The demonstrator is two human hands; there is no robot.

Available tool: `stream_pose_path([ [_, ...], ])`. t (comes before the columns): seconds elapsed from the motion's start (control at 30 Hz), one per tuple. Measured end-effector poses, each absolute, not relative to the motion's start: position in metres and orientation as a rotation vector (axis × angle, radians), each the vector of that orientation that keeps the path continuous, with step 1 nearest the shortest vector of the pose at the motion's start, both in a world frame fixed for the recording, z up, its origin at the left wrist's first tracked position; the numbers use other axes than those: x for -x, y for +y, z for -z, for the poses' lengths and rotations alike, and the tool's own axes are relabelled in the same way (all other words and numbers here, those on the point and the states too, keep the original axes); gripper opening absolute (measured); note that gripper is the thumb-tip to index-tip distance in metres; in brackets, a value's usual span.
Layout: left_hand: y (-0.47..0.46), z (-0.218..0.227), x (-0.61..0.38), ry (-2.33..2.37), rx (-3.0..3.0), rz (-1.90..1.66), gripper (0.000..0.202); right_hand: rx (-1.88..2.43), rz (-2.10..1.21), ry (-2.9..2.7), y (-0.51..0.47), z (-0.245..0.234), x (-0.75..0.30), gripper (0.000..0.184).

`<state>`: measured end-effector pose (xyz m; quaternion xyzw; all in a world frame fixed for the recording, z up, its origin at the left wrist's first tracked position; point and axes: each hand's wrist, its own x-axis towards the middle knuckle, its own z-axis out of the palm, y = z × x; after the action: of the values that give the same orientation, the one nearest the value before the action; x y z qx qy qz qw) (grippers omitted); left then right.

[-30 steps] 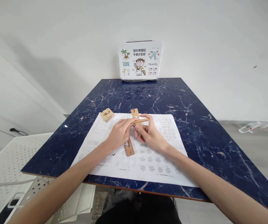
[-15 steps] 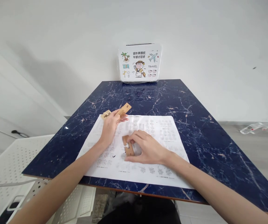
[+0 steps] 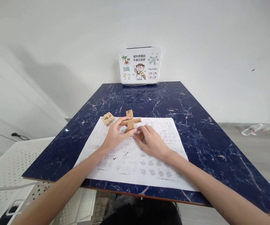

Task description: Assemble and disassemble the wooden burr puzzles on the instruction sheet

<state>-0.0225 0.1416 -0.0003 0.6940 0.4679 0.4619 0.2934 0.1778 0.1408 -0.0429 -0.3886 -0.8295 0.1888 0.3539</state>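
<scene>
Gripping a crossed set of wooden pieces (image 3: pixel 136 120) over the printed sheet (image 3: pixel 125 170), the left hand (image 3: pixel 116 134) has its fingers drawn in around them, thumb on the near side! One bar lies crosswise, its end pointing right, while a block end (image 3: pixel 130 125) juts nearer the person and a marked end (image 3: pixel 129 112) pokes out on the far side! Just beside it, the right hand (image 3: pixel 153 142) has another wooden piece (image 3: pixel 139 136) held narrowly between thumb and fingers, much of it covered; whether that piece touches the left thumb, nobody can tell from here! Below them, the printed sheet spreads flat on the dark blue table (image 3: pixel 196 134), showing rows of little drawings and a few black marks! Up at its far left corner sits a squat cluster of wooden blocks (image 3: pixel 108 119), near the left hand! At the back, a white case (image 3: pixel 139 65) with cartoon prints and the word TRAVEL leans by the wall (image 3: pixel 207 56), and off to the right, clear plastic (image 3: pixel 257 129) lies on the floor (image 3: pixel 249 153)
</scene>
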Motion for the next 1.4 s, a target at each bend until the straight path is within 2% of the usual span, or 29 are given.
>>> stream_pose_path([
  [0.33,0.143,0.001,0.024,1.33,-1.822,-1.229,0.051,1.06,-0.502,-2.172,0.147,0.045,-0.182,0.01],
  [0.4,0.143,0.001,0.025,1.318,-1.826,-1.237,0.054,1.068,-0.478,-2.163,0.147,0.044,-0.182,0.015],
  [0.63,0.142,-0.001,0.025,1.282,-1.77,-1.214,0.092,1.172,-0.511,-1.971,0.152,0.041,-0.185,0.024],
  [0.73,0.142,-0.003,0.026,1.277,-1.684,-1.24,0.097,1.2,-0.565,-1.728,0.157,0.036,-0.19,0.026],
  [0.8,0.144,-0.003,0.028,1.246,-1.627,-1.267,0.098,1.15,-0.722,-1.542,0.161,0.031,-0.194,0.029],
  [0.93,0.148,0.0,0.03,1.186,-1.537,-1.27,0.101,0.85,-1.35,-1.183,0.163,0.02,-0.199,0.036],
  [1.03,0.149,0.001,0.031,1.114,-1.547,-1.235,0.104,0.657,-1.645,-1.1,0.159,0.014,-0.198,0.037],
  [1.4,0.152,0.005,0.035,0.925,-1.577,-1.127,0.101,0.56,-1.816,-1.12,0.153,0.013,-0.195,0.035],
])
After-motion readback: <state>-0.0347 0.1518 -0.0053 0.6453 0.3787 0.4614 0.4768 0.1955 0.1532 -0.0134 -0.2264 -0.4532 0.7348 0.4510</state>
